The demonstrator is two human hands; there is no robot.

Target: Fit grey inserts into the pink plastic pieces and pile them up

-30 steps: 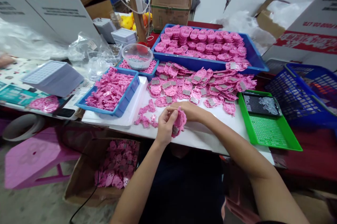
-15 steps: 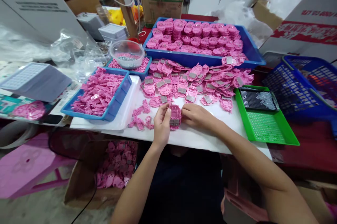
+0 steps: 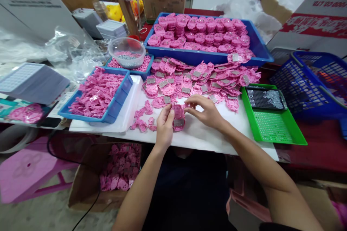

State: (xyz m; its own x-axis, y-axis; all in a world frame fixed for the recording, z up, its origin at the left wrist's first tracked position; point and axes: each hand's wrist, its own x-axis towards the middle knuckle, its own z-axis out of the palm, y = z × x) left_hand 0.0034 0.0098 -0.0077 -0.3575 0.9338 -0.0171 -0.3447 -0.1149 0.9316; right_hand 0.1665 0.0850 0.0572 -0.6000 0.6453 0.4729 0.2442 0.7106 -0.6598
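Note:
My left hand grips the left edge of a pink plastic casing, thumb on top, just above the white work surface. A grey rectangular patch shows on the casing's lower half. At its upper right edge my right hand is closed in a pinch; whatever sits between thumb and forefinger is too small to make out. Small pink plastic parts lie loose left of my left hand. Beyond both hands spreads a heap of similar pink casings with grey patches.
Blue trays hold pink parts at left and stacked pink pieces at the back. A clear tub sits on a smaller tray. To the right are a green tray and a blue basket. Below stands an open carton.
My right hand has lifted slightly and moved to the casing's upper right edge, its fingers now pinched. The casing is tilted differently in my left hand. The view has shifted a little.

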